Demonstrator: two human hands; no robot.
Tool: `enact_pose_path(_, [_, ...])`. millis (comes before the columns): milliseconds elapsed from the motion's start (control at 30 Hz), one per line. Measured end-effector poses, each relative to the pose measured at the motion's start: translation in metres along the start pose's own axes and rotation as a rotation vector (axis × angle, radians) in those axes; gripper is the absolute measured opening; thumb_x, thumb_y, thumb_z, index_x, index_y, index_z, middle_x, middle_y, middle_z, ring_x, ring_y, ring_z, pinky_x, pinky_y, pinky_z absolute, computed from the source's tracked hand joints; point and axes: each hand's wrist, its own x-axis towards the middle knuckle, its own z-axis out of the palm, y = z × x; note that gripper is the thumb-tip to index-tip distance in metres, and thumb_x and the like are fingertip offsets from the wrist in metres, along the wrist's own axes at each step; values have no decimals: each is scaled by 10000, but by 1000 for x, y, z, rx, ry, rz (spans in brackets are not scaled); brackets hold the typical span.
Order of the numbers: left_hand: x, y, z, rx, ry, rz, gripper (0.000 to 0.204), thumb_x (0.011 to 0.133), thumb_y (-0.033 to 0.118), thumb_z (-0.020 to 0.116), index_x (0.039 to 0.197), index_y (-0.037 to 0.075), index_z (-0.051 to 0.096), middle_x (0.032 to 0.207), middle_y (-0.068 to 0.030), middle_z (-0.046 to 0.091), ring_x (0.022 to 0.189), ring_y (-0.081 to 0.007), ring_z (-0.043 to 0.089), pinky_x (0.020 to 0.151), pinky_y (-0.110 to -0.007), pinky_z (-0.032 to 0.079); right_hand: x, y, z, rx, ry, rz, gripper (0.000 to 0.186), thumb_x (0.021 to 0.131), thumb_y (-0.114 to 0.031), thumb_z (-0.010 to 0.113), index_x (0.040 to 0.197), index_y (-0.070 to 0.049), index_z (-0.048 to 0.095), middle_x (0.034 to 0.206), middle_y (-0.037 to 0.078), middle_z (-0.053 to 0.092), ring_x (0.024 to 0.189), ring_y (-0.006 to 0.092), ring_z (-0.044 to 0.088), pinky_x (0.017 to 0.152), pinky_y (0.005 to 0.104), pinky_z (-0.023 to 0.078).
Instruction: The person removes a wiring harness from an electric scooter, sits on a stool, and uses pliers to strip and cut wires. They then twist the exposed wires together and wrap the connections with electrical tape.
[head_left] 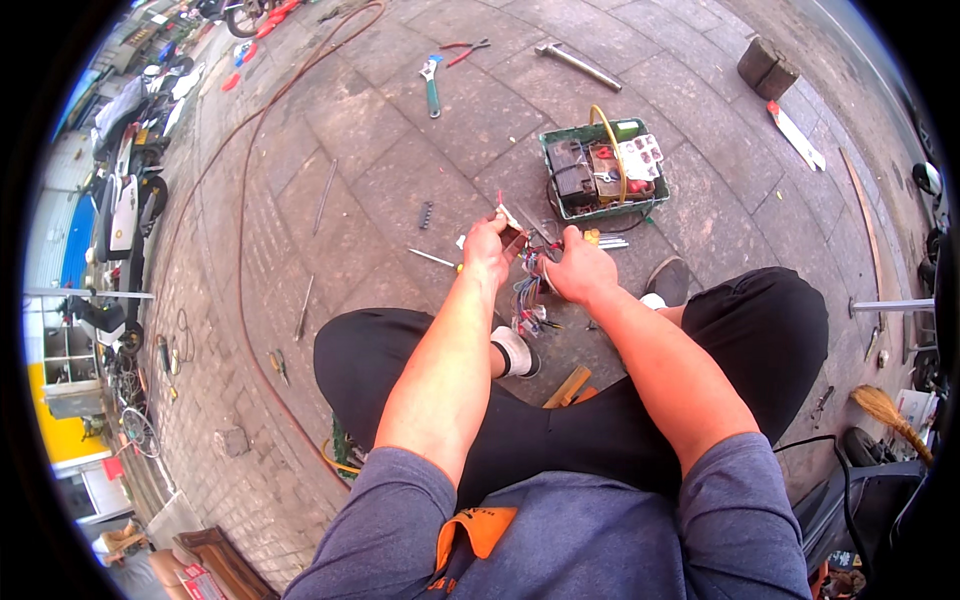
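Note:
My left hand (pixel 487 250) is closed on a small white-and-brown piece (pixel 512 218), with a short red tip standing up beside it. Close by on the right, the fingers of my right hand (pixel 583 270) are bent together at a thin dark tool-like shape, too small to make out. A bundle of coloured wires (pixel 528 295) with small connectors hangs between the hands, down toward my shoe (pixel 518 352). Just past the right hand lie several metal shafts with yellow handles (pixel 606 240). To the left of the left hand is a screwdriver (pixel 432 258) on the paving.
A green basket (pixel 612 212) of parts with a yellow handle stands beyond my hands. Farther out lie an adjustable wrench (pixel 431 88), red pliers (pixel 465 50), a hammer (pixel 580 66), a wood block (pixel 767 68) and a saw (pixel 797 137). A brown hose (pixel 243 210) runs along the left.

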Motion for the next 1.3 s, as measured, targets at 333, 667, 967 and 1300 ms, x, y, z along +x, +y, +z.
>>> enact_pose_path(333, [-7, 5, 0, 23, -5, 55, 72, 967, 111, 594, 972, 66, 650, 904, -94, 674, 816, -259, 661, 797, -428, 560, 43, 33, 45, 512, 4, 44, 527, 897, -268, 707, 1265, 61, 522, 983, 209, 735, 799, 282, 753, 688, 420, 592])
enact_pose_path(667, [-54, 10, 16, 154, -251, -53, 186, 907, 65, 573, 1064, 16, 660, 968, -133, 698, 961, -320, 697, 991, -487, 545, 19, 7, 12, 1241, -137, 304, 375, 931, -248, 717, 1186, -12, 577, 892, 89, 689, 700, 190, 681, 593, 346, 575])
enact_pose_path(967, [-79, 2, 39, 366, -166, -376, 259, 944, 262, 601, 1029, 30, 681, 1018, -133, 717, 936, -284, 697, 927, -443, 580, 28, 24, 15, 1005, -88, 281, 396, 795, -110, 767, 1135, 31, 622, 909, 129, 704, 784, 240, 697, 625, 382, 558])
enact_pose_path(1300, [-62, 1, 22, 233, -346, -432, 213, 1062, 185, 529, 1138, 55, 680, 1010, -61, 739, 796, -124, 666, 646, -202, 499, 35, 19, -15, 473, 36, 36, 377, 801, -205, 785, 1058, 20, 625, 898, 173, 707, 792, 239, 709, 669, 408, 560])
